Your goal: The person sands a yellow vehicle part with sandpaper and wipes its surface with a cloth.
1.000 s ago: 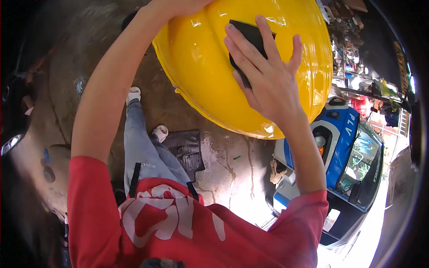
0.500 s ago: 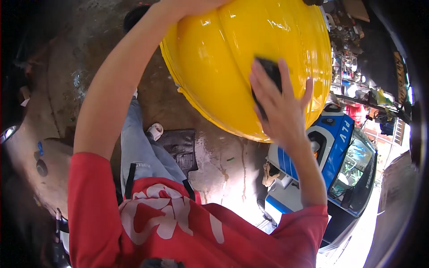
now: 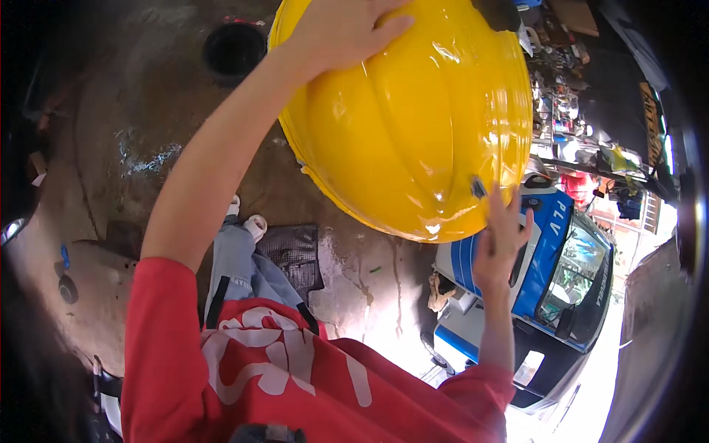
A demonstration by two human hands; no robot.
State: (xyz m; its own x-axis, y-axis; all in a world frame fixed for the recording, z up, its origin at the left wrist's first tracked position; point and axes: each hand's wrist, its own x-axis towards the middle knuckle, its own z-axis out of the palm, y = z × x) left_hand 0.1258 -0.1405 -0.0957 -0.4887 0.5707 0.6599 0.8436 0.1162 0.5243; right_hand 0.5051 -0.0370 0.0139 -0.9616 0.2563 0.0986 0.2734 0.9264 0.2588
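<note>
A large, glossy yellow curved panel [image 3: 421, 125] with moulded ridges fills the upper middle of the head view. My left hand [image 3: 343, 37] lies on its upper left part, thumb and fingers apart, the fingertips partly cut off by the top edge. At the panel's lower right rim is my right hand [image 3: 501, 240], seen nearly edge-on. It holds a flat black pad [image 3: 478, 186], of which only a small end shows past the fingers. Whether the pad touches the yellow surface here I cannot tell.
A blue and white vehicle [image 3: 550, 244] stands at right. Cluttered shelves [image 3: 561, 111] are behind it. On the wet-stained floor are a black round tub [image 3: 234, 53] and a dark mat [image 3: 292, 255]. A dark object [image 3: 498, 13] adjoins the panel's upper right.
My right hand has moved with the black pad from the panel's middle down and right to its rim. My left hand shows more fully, and the round tub has come into view.
</note>
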